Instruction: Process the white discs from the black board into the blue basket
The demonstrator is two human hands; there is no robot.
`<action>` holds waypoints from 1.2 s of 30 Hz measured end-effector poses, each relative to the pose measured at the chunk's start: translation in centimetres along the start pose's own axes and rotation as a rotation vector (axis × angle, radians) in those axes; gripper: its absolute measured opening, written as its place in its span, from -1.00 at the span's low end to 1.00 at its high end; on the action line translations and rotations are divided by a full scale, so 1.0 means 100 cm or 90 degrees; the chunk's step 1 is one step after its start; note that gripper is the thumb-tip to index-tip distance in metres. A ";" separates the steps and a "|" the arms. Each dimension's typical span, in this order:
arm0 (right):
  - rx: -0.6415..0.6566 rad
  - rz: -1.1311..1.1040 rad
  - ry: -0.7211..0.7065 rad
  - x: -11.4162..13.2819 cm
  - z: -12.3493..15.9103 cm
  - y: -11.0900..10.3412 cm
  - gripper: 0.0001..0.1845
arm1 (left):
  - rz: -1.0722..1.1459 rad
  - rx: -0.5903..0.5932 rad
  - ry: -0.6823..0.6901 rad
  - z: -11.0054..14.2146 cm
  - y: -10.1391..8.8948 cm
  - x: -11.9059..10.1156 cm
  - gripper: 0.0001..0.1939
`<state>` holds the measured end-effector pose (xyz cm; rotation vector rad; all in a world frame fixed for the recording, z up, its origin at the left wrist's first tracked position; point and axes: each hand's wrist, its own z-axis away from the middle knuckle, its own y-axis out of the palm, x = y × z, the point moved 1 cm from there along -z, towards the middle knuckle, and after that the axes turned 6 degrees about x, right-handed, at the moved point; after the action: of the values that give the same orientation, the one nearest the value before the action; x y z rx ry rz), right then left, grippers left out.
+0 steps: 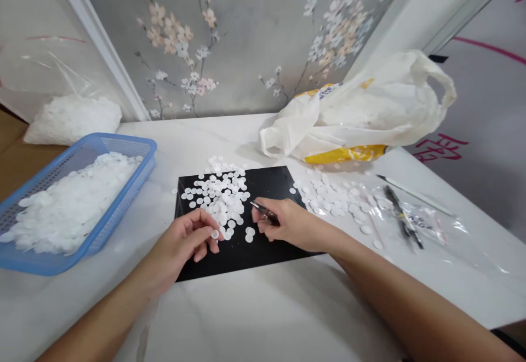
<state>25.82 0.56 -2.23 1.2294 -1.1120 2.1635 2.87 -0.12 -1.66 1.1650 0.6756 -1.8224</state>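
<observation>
Between the thumb and forefinger of my left hand (191,240) is a small white disc (215,234), pinched near the pile's front edge. My right hand (290,220) is closed around a dark pair of tweezers (265,212), whose tip points left toward the pile. The exact form of the tool is partly hidden by the fingers. A heap of white round discs (224,200) lies on a black board (246,258) between both hands. A few discs (249,235) lie apart from the heap, between the hands.
On the left stands a blue plastic basket (146,151) full of white discs, with a clear bag (76,118) of white pieces behind it. More discs (337,197) are scattered right of the board, near a pen (402,217), a white stick (415,193) and a white-yellow carrier bag (357,115).
</observation>
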 end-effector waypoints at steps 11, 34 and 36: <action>-0.022 0.098 -0.059 -0.001 0.000 -0.006 -0.90 | -0.554 -0.027 0.037 -0.002 0.040 -0.006 -0.85; -0.136 0.076 -0.122 0.005 -0.016 0.021 -0.97 | -0.213 0.018 0.024 0.009 -0.006 -0.014 -0.75; -0.138 0.129 -0.121 0.008 -0.021 0.028 -0.90 | -0.191 0.002 0.028 0.010 -0.006 -0.010 -0.71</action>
<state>22.39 0.57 -3.35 1.2900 -1.5667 2.0311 2.07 -0.26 -0.28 1.1560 0.9141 -2.0502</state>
